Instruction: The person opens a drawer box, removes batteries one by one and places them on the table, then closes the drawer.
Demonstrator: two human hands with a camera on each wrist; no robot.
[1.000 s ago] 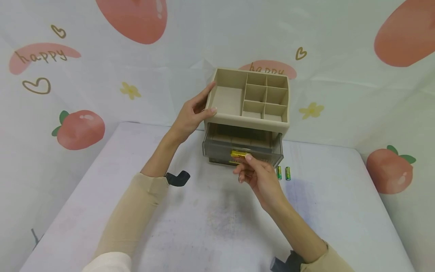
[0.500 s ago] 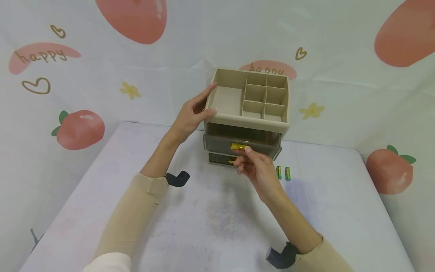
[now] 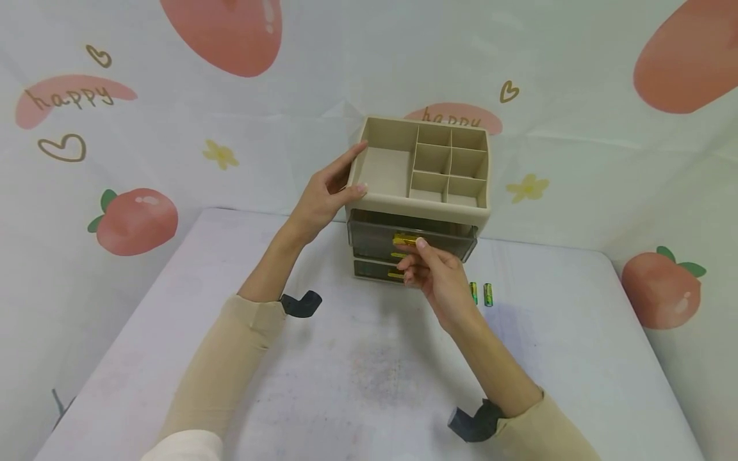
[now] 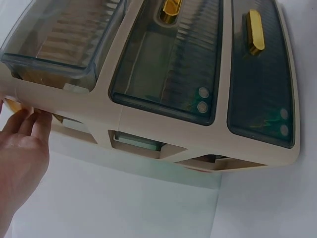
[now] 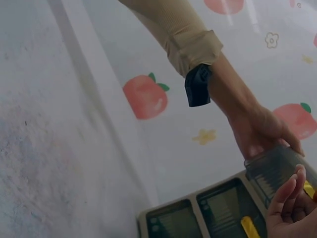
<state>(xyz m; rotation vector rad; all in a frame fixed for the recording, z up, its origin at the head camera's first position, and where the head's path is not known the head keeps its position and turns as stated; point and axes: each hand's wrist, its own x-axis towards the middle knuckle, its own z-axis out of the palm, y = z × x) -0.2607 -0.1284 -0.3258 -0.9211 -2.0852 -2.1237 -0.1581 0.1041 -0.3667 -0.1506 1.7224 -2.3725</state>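
A beige desk organizer [image 3: 421,203] with smoky see-through drawers stands at the back of the table. My left hand [image 3: 323,198] holds its upper left side, thumb on the top rim. My right hand [image 3: 444,288] pinches the gold handle [image 3: 405,239] of the top drawer [image 3: 369,232], which sticks out partway. In the left wrist view the top drawer [image 4: 74,49] juts out, while the middle drawer [image 4: 168,64] and bottom drawer [image 4: 262,74] sit flush. The right wrist view shows my right hand [image 5: 292,208] by the handle and my left hand [image 5: 260,131] beyond.
Two green batteries [image 3: 488,294] stand or lie right of the organizer, one partly behind my right hand. A white table [image 3: 357,384] extends in front. A fruit-printed cloth [image 3: 288,83] hangs close behind. Black wrist mounts [image 3: 475,421] stick out from the sleeves.
The top drawer has slid inward, my right hand moving with its handle toward the organizer. The lower drawers' fronts now show more. My left hand has stayed in place.
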